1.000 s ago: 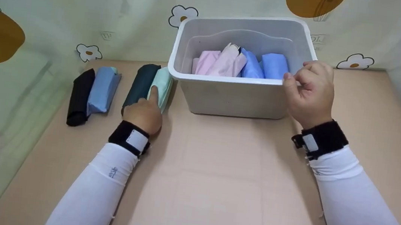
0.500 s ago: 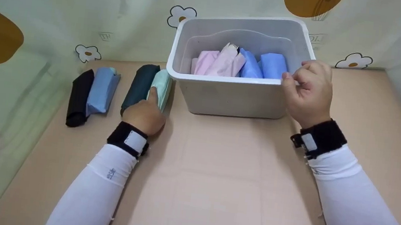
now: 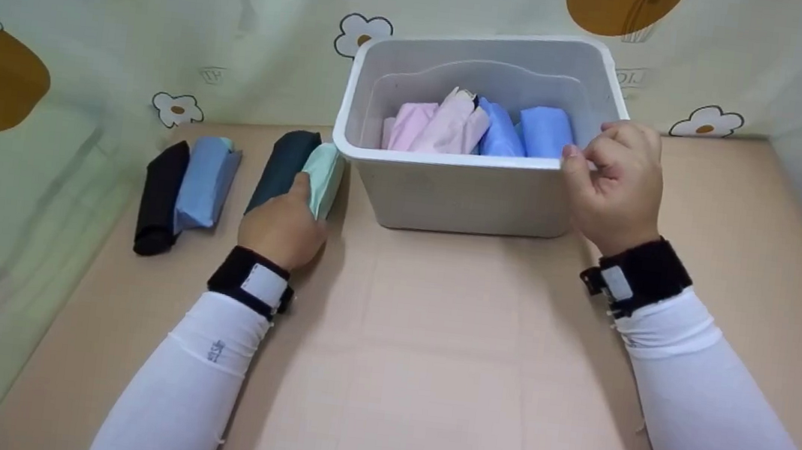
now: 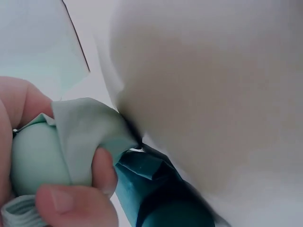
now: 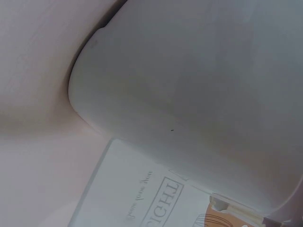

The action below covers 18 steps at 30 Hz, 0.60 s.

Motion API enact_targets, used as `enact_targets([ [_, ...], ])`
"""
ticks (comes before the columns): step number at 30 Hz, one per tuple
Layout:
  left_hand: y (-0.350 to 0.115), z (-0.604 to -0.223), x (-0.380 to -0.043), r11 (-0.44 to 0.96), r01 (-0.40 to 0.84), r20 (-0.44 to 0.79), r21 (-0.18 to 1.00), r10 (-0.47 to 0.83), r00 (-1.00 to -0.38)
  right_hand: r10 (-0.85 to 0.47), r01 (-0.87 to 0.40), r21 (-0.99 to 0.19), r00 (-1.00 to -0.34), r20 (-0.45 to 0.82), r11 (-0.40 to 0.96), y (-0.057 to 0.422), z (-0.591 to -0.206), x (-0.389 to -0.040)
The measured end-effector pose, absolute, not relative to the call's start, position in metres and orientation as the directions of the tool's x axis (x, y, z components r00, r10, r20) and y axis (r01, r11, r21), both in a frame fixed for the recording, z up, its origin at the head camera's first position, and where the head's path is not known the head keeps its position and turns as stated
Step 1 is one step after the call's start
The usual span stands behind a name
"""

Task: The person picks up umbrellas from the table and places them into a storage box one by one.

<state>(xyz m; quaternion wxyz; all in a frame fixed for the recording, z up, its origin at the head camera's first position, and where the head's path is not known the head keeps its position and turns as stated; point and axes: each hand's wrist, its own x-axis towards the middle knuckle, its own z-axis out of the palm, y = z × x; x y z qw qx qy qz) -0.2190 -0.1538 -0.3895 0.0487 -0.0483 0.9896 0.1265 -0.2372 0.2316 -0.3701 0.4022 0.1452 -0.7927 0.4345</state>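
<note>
My left hand (image 3: pixel 281 230) grips the near end of a mint green folding umbrella (image 3: pixel 324 171) lying left of the bin. The left wrist view shows fingers and thumb round its rounded handle (image 4: pixel 35 153), with a loose fabric flap above and a ribbed cord (image 4: pixel 21 213) by the thumb. A dark teal rolled umbrella (image 3: pixel 285 166) lies along its left side. At the front right corner of the light grey plastic bin (image 3: pixel 453 161), my right hand (image 3: pixel 620 189) holds the rim with curled fingers. The right wrist view shows mostly the bin's outer wall (image 5: pixel 189 94).
Pink fabric bundles (image 3: pixel 435 123) and blue rolled bundles (image 3: pixel 544 132) stand inside the bin. Farther left, a black roll (image 3: pixel 161 198) and a light blue bundle (image 3: pixel 205 184) lie side by side. A patterned curtain (image 3: pixel 262 51) hangs behind the beige table surface (image 3: pixel 429 372).
The mint umbrella has slid slightly toward me in my left hand, and that hand's extended finger has drawn back a little. My right hand stays at the bin's rim.
</note>
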Motion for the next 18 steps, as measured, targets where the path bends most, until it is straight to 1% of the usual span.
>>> enact_targets([
  [7, -0.154, -0.388, -0.216, 0.959, -0.112, -0.088, 0.261, -0.091, -0.992, 0.103, -0.573, -0.57, -0.647, 0.756, 0.589, 0.233, -0.369, -0.235],
  [13, -0.156, -0.382, -0.208, 0.949, -0.09, -0.031, 0.301, -0.085, -0.996, 0.048, -0.57, -0.528, -0.649, 0.759, 0.63, 0.235, -0.368, -0.234],
  [18, -0.157, -0.373, -0.203, 0.934, -0.082, 0.015, 0.347, -0.093, -0.996, 0.055, -0.571, -0.536, -0.651, 0.757, 0.621, 0.236, -0.368, -0.235],
])
